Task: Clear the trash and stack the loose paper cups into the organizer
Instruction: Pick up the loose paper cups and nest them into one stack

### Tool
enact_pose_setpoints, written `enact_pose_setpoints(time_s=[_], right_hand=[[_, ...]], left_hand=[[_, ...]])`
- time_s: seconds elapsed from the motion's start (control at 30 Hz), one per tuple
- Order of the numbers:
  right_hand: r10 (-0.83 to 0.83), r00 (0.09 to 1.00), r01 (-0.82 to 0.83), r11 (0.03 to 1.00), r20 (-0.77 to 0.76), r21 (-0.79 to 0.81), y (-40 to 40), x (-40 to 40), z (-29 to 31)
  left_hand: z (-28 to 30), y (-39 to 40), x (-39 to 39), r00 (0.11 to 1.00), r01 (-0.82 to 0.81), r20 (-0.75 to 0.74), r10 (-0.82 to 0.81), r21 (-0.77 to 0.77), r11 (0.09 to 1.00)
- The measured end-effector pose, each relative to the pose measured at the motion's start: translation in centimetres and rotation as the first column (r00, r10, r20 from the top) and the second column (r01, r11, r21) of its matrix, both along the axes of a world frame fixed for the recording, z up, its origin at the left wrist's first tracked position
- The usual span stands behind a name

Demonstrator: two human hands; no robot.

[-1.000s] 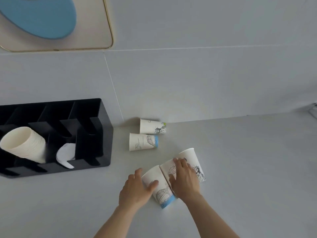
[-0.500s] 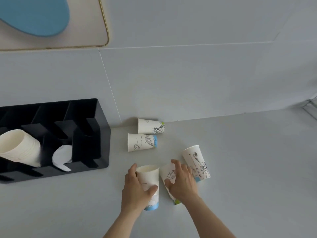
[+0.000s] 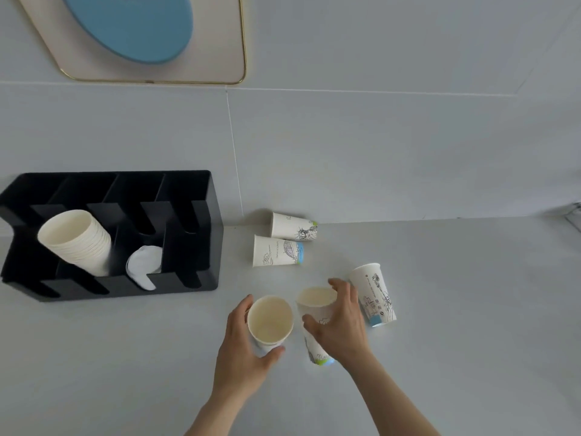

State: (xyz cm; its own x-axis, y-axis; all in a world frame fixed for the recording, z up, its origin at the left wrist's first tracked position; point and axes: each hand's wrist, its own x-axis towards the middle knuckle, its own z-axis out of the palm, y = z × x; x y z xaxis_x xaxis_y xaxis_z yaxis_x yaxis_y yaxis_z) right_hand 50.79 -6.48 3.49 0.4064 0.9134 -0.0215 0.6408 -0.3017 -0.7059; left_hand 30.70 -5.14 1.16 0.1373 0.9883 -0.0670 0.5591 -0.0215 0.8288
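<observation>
My left hand (image 3: 242, 350) grips a printed paper cup (image 3: 270, 320), held upright with its mouth toward me. Beside it, my right hand (image 3: 341, 322) is wrapped around a second cup (image 3: 316, 305) that stands on the white counter. A third cup (image 3: 374, 294) stands just right of my right hand. Two more cups lie on their sides near the wall, one with a blue base (image 3: 278, 250) and one behind it (image 3: 294, 226). The black organizer (image 3: 201, 215) stands at the left, holding a stack of plain cups (image 3: 75, 240) and white lids (image 3: 144, 265).
The white counter (image 3: 456, 309) runs right and toward me. A grey tiled wall rises behind it, with a gold-rimmed panel bearing a blue shape (image 3: 151, 36) at the upper left. A metal edge (image 3: 575, 215) shows at the far right.
Both hands have turned their cups from lying to upright. The left cup has come up off the counter toward me. The third cup, freed, stands alone at the right.
</observation>
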Motion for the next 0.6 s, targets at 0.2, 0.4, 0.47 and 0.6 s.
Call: enact_pose_setpoints(time_s=[0.2,0.4,0.47,0.6], right_hand=[[0.073,0.996,-0.088,0.937,0.058,0.338,0.9,-1.0,5.7],[0.219,0.972,-0.232,0.865,0.082,0.445,0.1,-3.6,9.5],[0.282,0.957,-0.287,0.876,0.071,0.387,-0.4,-4.4,8.9],[0.363,0.926,-0.377,0.902,0.102,0.212,-1.1,-5.3,5.9]], left_hand=[[0.0,-0.3,0.0,1.0,-0.026,-0.011,0.027,0.026,0.999],[0.2,-0.7,-0.3,1.0,-0.008,0.007,0.008,0.032,0.999],[0.4,-0.8,-0.4,1.0,-0.006,0.018,0.005,0.019,1.0],[0.4,-0.9,-0.7,0.998,0.019,0.058,-0.018,-0.02,1.0]])
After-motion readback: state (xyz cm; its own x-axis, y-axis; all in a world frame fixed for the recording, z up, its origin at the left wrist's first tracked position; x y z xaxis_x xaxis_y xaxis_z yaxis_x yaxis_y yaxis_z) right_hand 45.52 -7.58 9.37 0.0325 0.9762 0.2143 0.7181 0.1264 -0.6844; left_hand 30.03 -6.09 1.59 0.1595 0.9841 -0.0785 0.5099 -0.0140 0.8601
